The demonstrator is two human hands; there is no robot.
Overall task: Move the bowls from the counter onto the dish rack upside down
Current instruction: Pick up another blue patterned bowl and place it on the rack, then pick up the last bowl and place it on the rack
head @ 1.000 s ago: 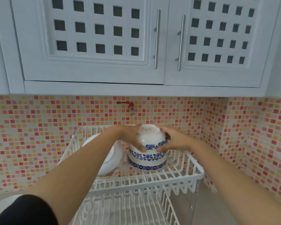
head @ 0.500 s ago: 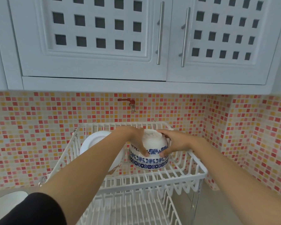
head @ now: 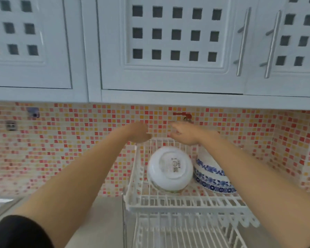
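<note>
- Sitting inverted on the dish rack: white bowl; at its 3 o'clock, blue-patterned bowls, seemingly stacked
- left hand, right hand: fingers loose, empty, above the rack
- Judged nearly complete; counter bowls unseen

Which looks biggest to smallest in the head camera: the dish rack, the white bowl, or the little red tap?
1. Dish rack, largest by far.
2. White bowl, upside down on it.
3. Red tap on the wall; farther away, but clearly smallest.

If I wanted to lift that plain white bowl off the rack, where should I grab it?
Probably from above: the white bowl sits tilted, bottom up and facing you, on the rack. Spread your fingers around its round sides. The blue-patterned bowl crowds its right, so favour the left and front.
</note>
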